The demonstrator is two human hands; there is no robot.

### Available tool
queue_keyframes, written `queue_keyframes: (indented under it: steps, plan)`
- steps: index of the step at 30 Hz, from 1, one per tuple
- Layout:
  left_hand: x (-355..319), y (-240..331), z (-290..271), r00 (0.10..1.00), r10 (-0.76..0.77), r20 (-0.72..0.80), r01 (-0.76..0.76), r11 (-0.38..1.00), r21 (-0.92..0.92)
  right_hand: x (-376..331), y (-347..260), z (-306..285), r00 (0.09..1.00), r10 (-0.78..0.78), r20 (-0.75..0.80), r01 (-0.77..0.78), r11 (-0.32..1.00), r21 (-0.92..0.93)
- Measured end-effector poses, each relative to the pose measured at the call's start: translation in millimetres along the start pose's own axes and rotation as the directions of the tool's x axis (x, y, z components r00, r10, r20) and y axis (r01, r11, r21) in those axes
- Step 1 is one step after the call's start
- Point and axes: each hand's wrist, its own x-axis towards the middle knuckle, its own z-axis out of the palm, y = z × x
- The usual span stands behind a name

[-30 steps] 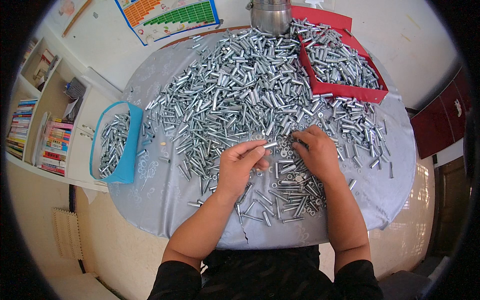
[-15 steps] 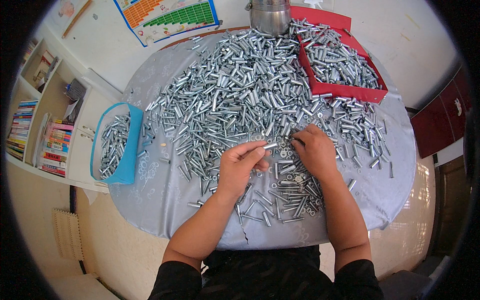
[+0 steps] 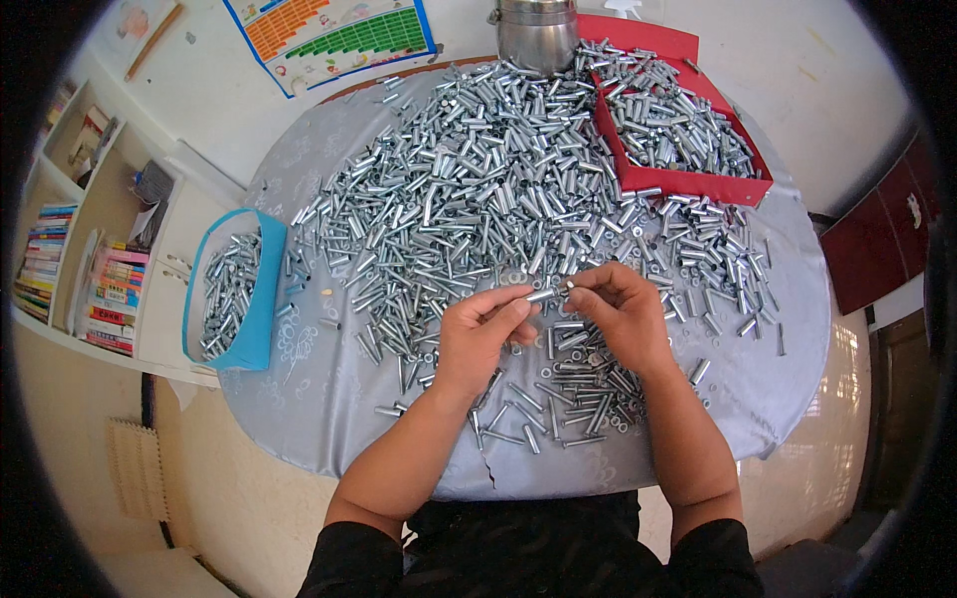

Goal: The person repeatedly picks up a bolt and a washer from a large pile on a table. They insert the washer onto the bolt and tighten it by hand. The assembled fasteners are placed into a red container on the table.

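My left hand [image 3: 480, 329] is closed, its thumb and fingers pinching a shiny cylindrical metal sleeve [image 3: 541, 296] that points to the right. At the sleeve's right end, my right hand [image 3: 626, 317] pinches a small metal piece [image 3: 569, 286], too small to tell whether nut or washer. Whether the piece touches the sleeve cannot be made out. Below and between both hands lie loose bolts [image 3: 588, 401], sleeves and washers. Beyond them spreads a large heap of silvery sleeves and bolts [image 3: 478, 179].
A red box [image 3: 698, 185] filled with metal parts stands at the far right, beside a steel pot [image 3: 538, 38]. At the left is a blue fabric bin [image 3: 261, 299] with more parts. A grey cloth [image 3: 329, 429] covers the round table; a bookshelf [image 3: 120, 189] stands farther left.
My right hand has drawn back from the loose washers toward me and slightly left, bringing a small metal piece to the sleeve's end. My left hand has stayed nearly still.
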Motion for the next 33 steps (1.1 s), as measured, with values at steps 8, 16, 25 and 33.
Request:
queue_keyframes:
  steps: [8, 16, 25, 33]
  plan:
    - [-0.5, -2.6, -1.5, 1.0, 0.01, 0.022, -0.01, 1.0, 0.016, -0.7, -5.0, 0.5, 0.999, 0.018, 0.037, -0.013, 0.991, -0.136]
    - [-0.9, 0.1, -2.8, 0.997, 0.035, 0.067, -0.038, 0.998, 0.049, -1.3, -8.4, -2.2, 0.995, 0.045, 0.088, -0.038, 0.996, -0.085]
    - [-4.3, 3.3, 2.8, 0.986, 0.073, 0.151, -0.089, 0.99, 0.105, -2.3, -7.5, -8.9, 0.981, 0.177, 0.082, -0.146, 0.946, -0.291]
    - [-3.0, 1.8, -0.1, 0.993, 0.048, 0.107, -0.055, 0.997, 0.062, -2.7, -9.7, -4.5, 0.989, -0.107, 0.102, 0.13, 0.959, -0.253]
